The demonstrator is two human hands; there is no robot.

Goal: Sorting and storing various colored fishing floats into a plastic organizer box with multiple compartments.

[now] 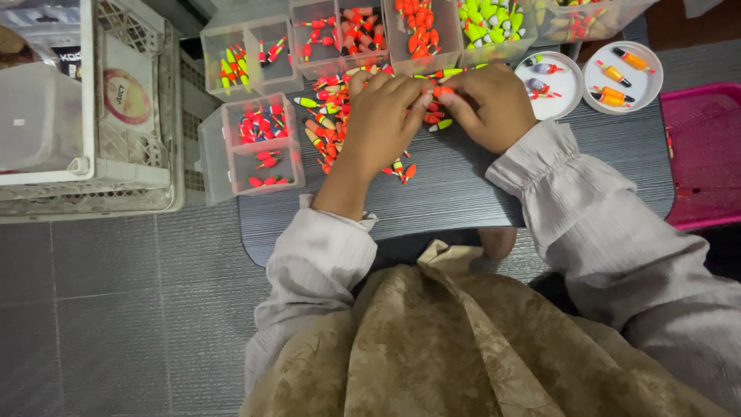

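My left hand (384, 116) and my right hand (488, 104) meet fingertip to fingertip over a dark grey board (455, 193). Between the fingertips sits a small orange fishing float (442, 91), pinched by both hands. A loose pile of red, orange and green floats (328, 116) lies on the board just left of my left hand, and a few more floats (403, 170) lie beneath my left wrist. Both arms wear pale grey sleeves.
Clear plastic boxes (255, 139) of sorted floats stand at the board's left and far edge. Two round white lids (621, 73) hold a few floats at the far right. A pink tray (704, 154) is at the right; a white crate (85, 116) at the left.
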